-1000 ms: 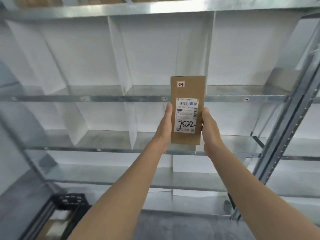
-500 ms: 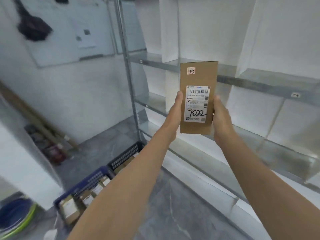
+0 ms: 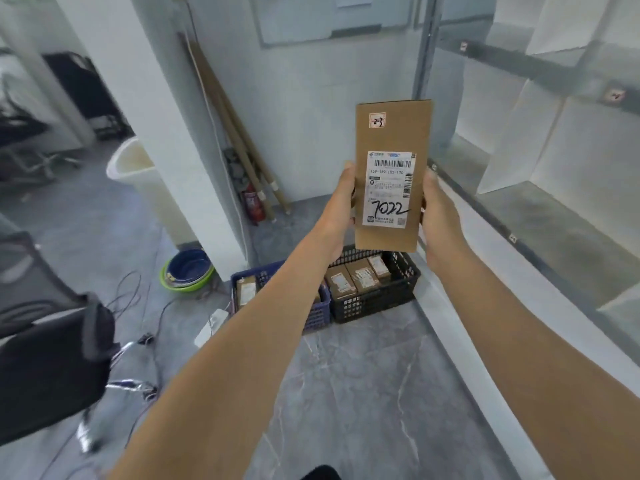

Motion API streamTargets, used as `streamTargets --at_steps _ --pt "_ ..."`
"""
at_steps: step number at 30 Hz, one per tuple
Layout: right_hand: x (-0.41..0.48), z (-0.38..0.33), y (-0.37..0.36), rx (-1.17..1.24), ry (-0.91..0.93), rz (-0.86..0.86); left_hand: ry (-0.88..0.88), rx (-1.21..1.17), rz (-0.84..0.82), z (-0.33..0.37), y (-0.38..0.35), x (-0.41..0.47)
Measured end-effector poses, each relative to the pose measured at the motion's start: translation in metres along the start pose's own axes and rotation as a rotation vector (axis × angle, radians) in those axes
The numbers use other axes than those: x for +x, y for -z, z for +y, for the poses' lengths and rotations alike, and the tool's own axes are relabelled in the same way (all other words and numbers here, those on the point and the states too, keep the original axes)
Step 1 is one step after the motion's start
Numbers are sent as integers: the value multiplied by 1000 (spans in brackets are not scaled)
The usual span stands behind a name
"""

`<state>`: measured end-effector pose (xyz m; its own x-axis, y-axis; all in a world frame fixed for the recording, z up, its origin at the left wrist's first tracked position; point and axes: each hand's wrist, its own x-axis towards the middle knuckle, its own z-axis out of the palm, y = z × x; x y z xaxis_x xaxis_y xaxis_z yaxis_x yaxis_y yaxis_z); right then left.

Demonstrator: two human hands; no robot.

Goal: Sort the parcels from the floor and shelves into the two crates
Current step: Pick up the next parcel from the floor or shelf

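A: Grey floor [image 3: 346, 393] underfoot, black chair [image 3: 52, 358] close on the left. Hands?

B: Both stretched forward. Left hand [image 3: 341, 206] clamped on the left long edge of the parcel [image 3: 391, 133], right hand [image 3: 438, 209] on the right edge, thumbs in front. Fingers behind the cardboard, out of sight.

A: And the parcel itself?

B: Brown cardboard, upright, held in the air above the crates. White label [image 3: 389, 188] facing the camera, "7022" scrawled across it.

A: Below it?

B: Blue crate [image 3: 317, 311] and black crate [image 3: 374, 303] side by side on the floor. Three boxes [image 3: 360, 278] in the black one, one box [image 3: 246, 289] showing in the blue, much of that crate covered by the left forearm.

A: Farther back?

B: Stacked basins [image 3: 188, 271] left of the blue crate. Possibly a red fire extinguisher [image 3: 252, 202] by the wall, blurred. Long tubes [image 3: 235, 133] leaning there. Metal shelves [image 3: 554, 150] along the right.
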<state>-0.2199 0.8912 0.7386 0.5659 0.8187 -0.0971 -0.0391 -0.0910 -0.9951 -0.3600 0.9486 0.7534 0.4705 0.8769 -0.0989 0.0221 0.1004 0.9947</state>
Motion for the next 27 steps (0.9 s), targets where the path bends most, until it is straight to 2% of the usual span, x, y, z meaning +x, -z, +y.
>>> streamTargets --at_steps 9,17,21,27 --pt "72 47 -77 -11 -135 -193 112 -74 143 -46 75 60" --pt "169 82 -129 -89 -227 -177 228 -99 124 -89 119 164" --pt "216 102 -140 -104 -321 -163 312 -82 96 -106 125 211" --pt "286 136 -145 -191 -409 -156 462 -106 140 -144 125 280"
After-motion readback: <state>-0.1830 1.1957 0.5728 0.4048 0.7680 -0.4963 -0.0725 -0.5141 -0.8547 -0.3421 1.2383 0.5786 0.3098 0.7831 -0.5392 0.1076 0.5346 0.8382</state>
